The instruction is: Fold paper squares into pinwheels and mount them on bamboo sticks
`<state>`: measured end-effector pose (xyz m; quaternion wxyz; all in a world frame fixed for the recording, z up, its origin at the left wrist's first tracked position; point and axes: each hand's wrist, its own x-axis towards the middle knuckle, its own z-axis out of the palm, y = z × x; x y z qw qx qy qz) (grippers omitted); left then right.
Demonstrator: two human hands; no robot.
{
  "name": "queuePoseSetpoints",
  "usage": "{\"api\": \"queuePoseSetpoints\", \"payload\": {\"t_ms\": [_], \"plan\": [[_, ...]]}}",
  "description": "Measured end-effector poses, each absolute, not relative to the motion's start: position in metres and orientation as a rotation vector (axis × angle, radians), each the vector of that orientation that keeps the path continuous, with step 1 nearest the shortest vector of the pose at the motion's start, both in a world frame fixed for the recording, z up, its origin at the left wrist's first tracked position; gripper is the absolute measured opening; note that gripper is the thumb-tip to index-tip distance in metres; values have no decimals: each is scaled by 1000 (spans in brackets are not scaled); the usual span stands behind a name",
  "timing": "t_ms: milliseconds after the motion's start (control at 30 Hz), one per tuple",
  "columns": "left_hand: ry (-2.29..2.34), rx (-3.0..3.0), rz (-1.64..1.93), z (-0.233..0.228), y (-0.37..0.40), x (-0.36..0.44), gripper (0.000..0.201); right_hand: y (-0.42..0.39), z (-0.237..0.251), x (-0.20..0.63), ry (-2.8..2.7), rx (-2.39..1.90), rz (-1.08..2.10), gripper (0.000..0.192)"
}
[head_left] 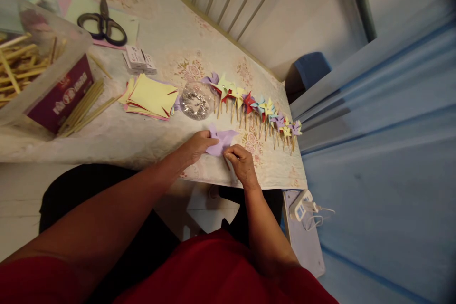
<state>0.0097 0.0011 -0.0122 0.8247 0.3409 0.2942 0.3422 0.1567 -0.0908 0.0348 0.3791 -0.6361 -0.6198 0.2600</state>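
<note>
Both hands' grip (223, 151) on purple paper (221, 139)

Between the left hand (197, 146) and right hand (242, 164) lies a purple paper piece (223, 140) — thin, matt, creased at the folds. Under the grip the desk (149, 137) wears a pale floral cloth, softly matt. Just beyond the grip, a clear glossy plastic bowl (195, 102) holds shiny metal pins — beside it, matt paper pinwheels (256, 104) on bare wooden sticks.
</note>
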Motion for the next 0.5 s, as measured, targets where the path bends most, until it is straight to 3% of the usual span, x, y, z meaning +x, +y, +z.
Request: {"api": "queuePoseSetpoints", "payload": {"t_ms": [267,500], "plan": [[625,748,733,-10,1,10,23,-92,36,142,-1340,-1756,572,5],[640,819,762,-7,-1,8,21,-90,39,123,-1040,-1809,774,12]]}}
